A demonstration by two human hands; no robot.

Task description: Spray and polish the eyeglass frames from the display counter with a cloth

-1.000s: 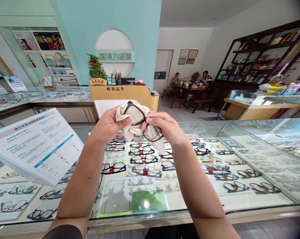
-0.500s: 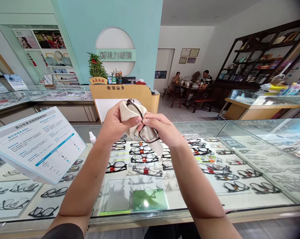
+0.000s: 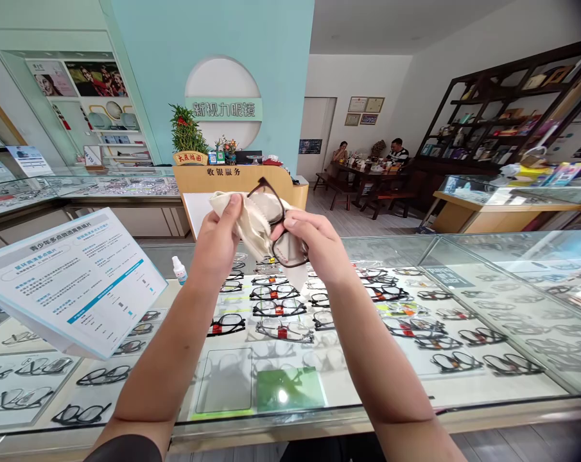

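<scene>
Dark-framed glasses (image 3: 290, 262) are held up above the glass counter by my right hand (image 3: 316, 242), its thumb and fingers pinching them near the middle. My left hand (image 3: 219, 236) grips a cream cloth (image 3: 253, 226) between thumb and fingers. The cloth lies behind and beside the glasses, and a corner of it hangs below them. One lens is uncovered at the top; the other tilts down toward the right. Under both hands, rows of spectacles (image 3: 279, 308) lie inside the glass display case (image 3: 319, 412).
A printed sign (image 3: 102, 282) stands on the counter at left, beside a small white spray bottle (image 3: 179, 269). Beyond is a wooden reception desk (image 3: 242, 183) with a plant (image 3: 187, 131). Two people sit at a dark table (image 3: 367, 170) in the back. Another display counter (image 3: 497, 205) stands at right.
My left hand has moved slightly left with the cloth, drawing it off the upper lens. The glasses' upper part now shows more fully, still in my right hand.
</scene>
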